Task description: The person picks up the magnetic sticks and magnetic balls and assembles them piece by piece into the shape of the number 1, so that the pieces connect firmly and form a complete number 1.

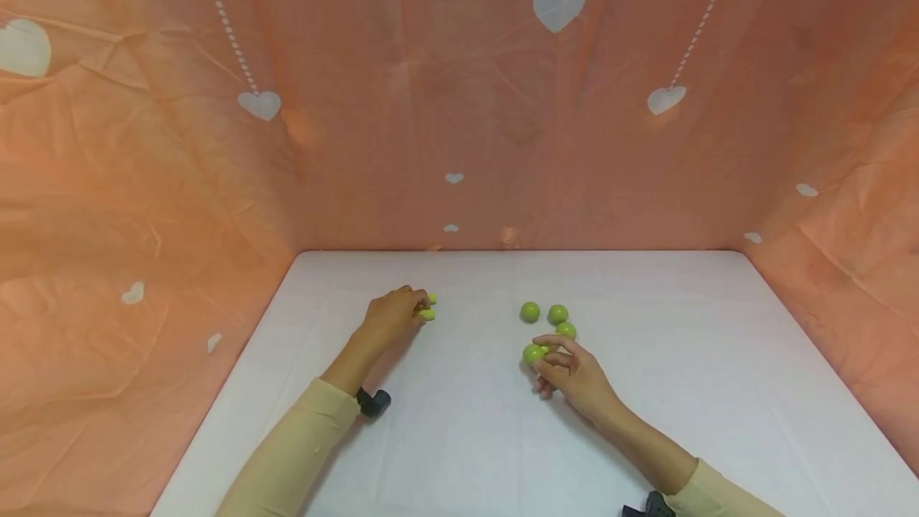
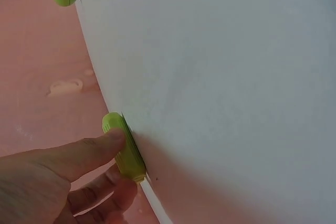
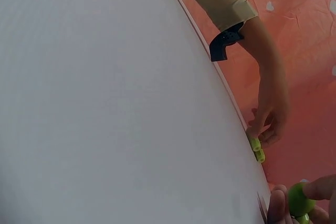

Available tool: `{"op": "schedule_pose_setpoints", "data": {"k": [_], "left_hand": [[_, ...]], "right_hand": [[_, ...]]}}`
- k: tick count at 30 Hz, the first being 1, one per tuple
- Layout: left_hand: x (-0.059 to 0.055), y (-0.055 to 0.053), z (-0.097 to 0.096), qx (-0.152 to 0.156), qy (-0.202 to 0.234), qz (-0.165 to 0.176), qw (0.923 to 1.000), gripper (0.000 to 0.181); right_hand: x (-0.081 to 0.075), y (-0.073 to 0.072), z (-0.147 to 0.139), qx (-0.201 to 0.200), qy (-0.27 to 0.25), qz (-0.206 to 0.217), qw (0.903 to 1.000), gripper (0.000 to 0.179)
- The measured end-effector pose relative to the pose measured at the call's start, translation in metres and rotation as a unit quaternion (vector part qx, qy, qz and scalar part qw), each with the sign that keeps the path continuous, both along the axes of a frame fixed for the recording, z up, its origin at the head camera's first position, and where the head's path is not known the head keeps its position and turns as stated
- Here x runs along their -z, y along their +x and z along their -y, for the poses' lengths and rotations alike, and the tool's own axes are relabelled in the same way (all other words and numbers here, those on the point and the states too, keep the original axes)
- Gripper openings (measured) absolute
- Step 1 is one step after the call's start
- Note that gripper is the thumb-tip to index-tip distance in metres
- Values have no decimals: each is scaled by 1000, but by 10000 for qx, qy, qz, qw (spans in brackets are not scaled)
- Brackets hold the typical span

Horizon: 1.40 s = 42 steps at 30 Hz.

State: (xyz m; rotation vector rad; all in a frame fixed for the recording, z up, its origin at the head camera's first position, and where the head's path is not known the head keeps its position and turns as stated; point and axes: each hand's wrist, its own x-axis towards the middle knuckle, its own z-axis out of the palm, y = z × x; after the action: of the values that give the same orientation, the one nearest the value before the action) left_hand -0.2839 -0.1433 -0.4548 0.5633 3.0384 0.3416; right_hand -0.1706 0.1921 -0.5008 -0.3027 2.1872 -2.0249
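Green plastic-looking pieces sit on a white counter, and most look ready to roll. The left hand pinches a ribbed tube between thumb and fingers on the left part of the counter, a second tube just beside it. That closeness is a likely snag: a small sideways shift of the fingers could knock the neighbour off at an angle. The right hand grips a ball at its fingertips, with a small green piece next to it, mostly hidden. A smooth, round surface gives little purchase, so squeezing off-centre could squirt the ball free, and a loosened grip might drop the small piece. Just beyond the forefinger lies a near ball, close against a middle ball; brushing one could set both rolling, perhaps into the far ball, slightly apart.
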Motion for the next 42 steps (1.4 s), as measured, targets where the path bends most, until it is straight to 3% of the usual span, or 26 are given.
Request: {"op": "schedule_pose_setpoints", "data": {"k": [8, 15, 21, 27, 32, 42], "left_hand": [[-2, 3, 1, -24, -91, 104, 9999, 21], [-2, 5, 2, -29, -121, 94, 9999, 21], [-3, 9, 1, -1, 29, 117, 9999, 24], [-7, 15, -8, 13, 392, 464, 9982, 24], [-11, 21, -15, 139, 579, 635, 9962, 26], [-16, 32, -25, 490, 824, 638, 9933, 26]], "right_hand": [[0, 0, -1, -143, 11, -213, 9997, 46], [1, -1, -3, -160, -137, 15, 9998, 47], [1, -1, -4, -185, -171, 57, 9997, 47], [1, -1, -5, -210, -188, 77, 9996, 48], [2, -2, -5, -155, -122, 129, 9997, 48], [2, -1, -4, -120, -46, 168, 9998, 47]]}}
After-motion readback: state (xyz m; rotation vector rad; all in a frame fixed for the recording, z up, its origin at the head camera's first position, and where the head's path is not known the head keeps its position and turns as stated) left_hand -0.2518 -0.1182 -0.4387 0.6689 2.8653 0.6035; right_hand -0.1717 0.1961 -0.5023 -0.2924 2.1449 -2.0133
